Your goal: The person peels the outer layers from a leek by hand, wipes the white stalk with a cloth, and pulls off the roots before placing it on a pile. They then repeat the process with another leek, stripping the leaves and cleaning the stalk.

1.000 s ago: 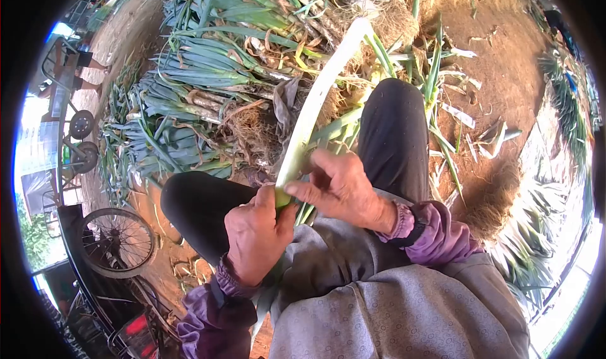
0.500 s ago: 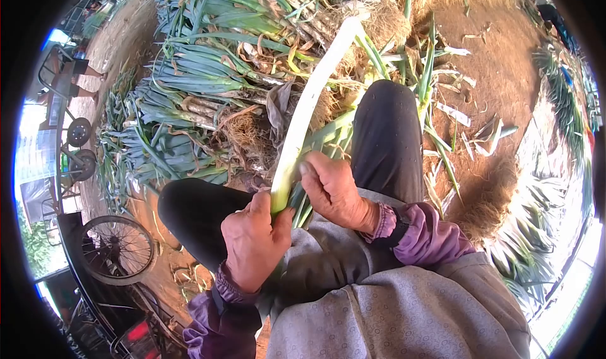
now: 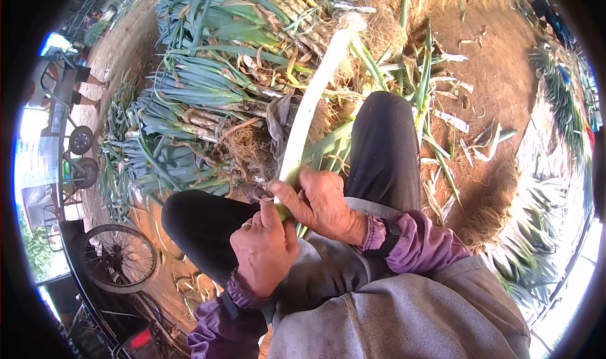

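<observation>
A long green onion (image 3: 309,103) with a peeled white stalk slants up and away from my lap, its root end at the top. My left hand (image 3: 262,245) is closed around its green lower part. Just above, my right hand (image 3: 322,201) grips the same stalk, its thumb lying across it near the left hand's fingers. Green leaves hang behind the hands, partly hidden by them.
Piled unpeeled green onions (image 3: 196,81) with dirty roots lie ahead and left. Peeled ones (image 3: 536,226) lie at right. Stripped leaves (image 3: 489,138) litter the dirt floor. A bicycle wheel (image 3: 120,258) stands at left, and a person's legs (image 3: 88,87) show beyond.
My right hand has moved left and closed onto the stalk, its thumb now across it. The left hand has shifted slightly right and down. The onion has tilted a little.
</observation>
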Motion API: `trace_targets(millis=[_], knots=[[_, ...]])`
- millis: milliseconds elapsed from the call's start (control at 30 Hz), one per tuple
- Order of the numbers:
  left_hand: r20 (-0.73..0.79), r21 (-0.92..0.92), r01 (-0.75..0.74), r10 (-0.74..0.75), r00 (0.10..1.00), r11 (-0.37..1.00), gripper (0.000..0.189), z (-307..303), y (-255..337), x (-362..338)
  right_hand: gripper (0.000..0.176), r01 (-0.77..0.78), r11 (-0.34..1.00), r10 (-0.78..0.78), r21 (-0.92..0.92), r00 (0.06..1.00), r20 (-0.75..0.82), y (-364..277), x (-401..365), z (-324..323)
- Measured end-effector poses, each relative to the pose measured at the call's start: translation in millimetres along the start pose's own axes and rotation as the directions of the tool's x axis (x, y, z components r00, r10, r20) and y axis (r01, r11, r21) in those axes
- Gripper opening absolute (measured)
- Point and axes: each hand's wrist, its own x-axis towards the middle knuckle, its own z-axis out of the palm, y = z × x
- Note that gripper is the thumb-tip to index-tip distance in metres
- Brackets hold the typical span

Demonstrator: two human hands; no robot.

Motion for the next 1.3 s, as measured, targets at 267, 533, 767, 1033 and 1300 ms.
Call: trace_targets(millis=[267, 533, 767, 1033, 1300], knots=[[-0.044, -0.153, -0.033, 0.026, 0.999, 0.988, 0.031, 2.1, -4.6, 0.6, 0.018, 0.249, 0.959, -0.265, -0.135, 0.958, -0.114, 18.1, 2.1, 6.2], [0.588, -0.656, 0.648, -0.276, 0.76, 0.387, 0.011, -43.5, -43.8, 30.8, 0.018, 0.157, 0.988, -0.152, 0.008, 0.964, -0.221, 24.8, 21.5, -18.6], [0.573, -0.819, 0.57, -0.129, 0.809, -0.059, 0.034, -38.6, -72.3, 33.9, 0.015, 0.027, 0.999, -0.016, 0.039, 0.962, -0.272, 32.1, 31.7, -41.2], [0.574, -0.801, 0.557, -0.013, 0.819, -0.219, 0.051, -21.9, -70.5, 28.0, 0.013, 0.103, 0.994, -0.097, 0.023, 0.974, -0.203, 27.6, 32.6, -22.9], [0.677, -0.718, 0.648, -0.039, 0.735, -0.254, 0.06, -20.2, -54.7, 20.3, 0.028, 0.05, 0.976, -0.067, 0.212, 0.995, 0.074, 18.2, 34.5, -15.0]])
